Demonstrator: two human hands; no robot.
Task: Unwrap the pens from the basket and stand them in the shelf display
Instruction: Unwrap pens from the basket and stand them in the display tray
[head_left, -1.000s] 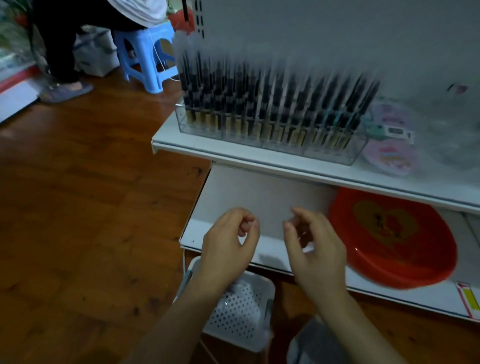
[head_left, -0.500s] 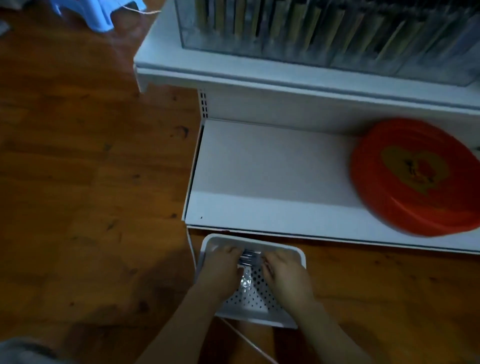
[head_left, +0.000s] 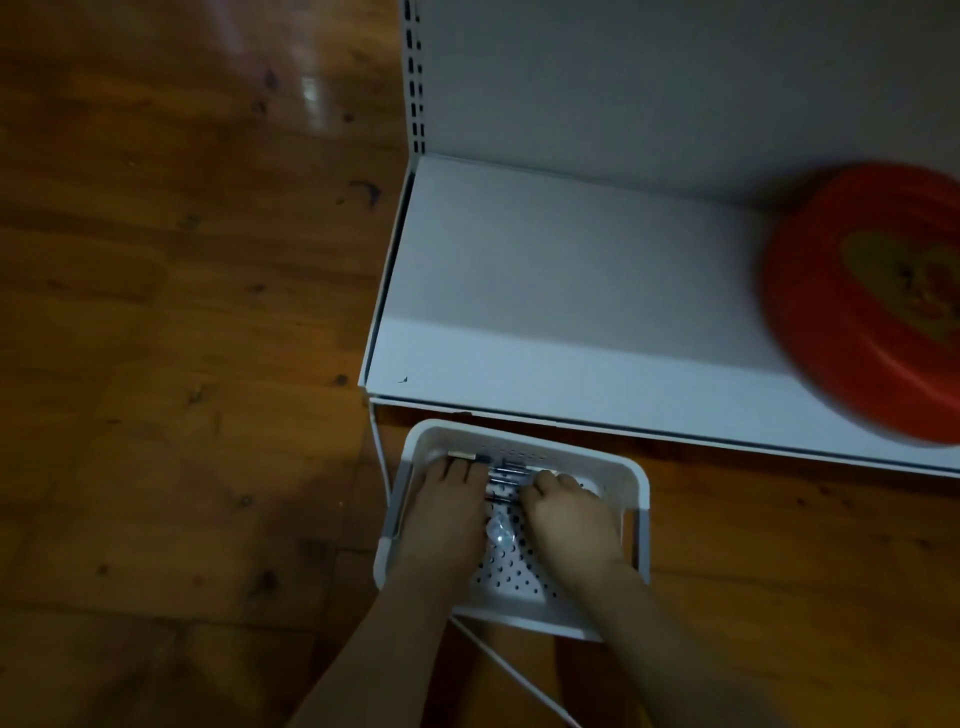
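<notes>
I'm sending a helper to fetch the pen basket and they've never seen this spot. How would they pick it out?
Find the white shelf standing on the wooden floor. Just in front of its lower left corner, on the floor, sits the white basket, where both hands, left hand and right hand, reach a bundle of pens. Its hole-dotted bottom sets it apart from the round red plate up on the shelf.

— What's changing since a second ago?
— Both hands are now lying down in the basket (head_left: 636, 480) instead of up by the shelf, left hand (head_left: 441, 512) and right hand (head_left: 569, 514) closing around the pens (head_left: 506, 475).
</notes>
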